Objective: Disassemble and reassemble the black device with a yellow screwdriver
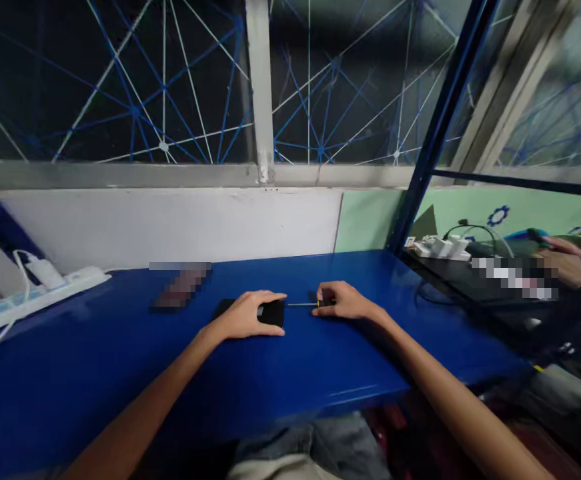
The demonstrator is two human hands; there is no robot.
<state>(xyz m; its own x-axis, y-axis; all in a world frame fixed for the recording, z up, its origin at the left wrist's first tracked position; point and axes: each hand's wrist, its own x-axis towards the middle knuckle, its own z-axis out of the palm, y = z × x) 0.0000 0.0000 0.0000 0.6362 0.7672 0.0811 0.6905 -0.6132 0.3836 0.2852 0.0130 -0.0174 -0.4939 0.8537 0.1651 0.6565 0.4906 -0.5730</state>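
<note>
A flat black rectangular device (pixel 274 315) lies on the blue table, with a small grey patch on its top. My left hand (pixel 247 315) grips it from above, thumb along the near edge and fingers along the far edge. The palm hides much of its middle. To the right, my right hand (pixel 343 300) is closed around the handle of a screwdriver (pixel 301 305). Its thin metal shaft points left, with the tip close to the device's right end. I cannot tell whether the tip touches it. Most of the handle is hidden by my fingers.
A dark reddish, blurred-out flat object (pixel 183 288) lies at the table's back left. On the left edge is a white power strip (pixel 77 283) with cables. Blue posts (pixel 433 127) frame the table (pixel 300 373). Another person's hand (pixel 567 260) is at the black table to the right.
</note>
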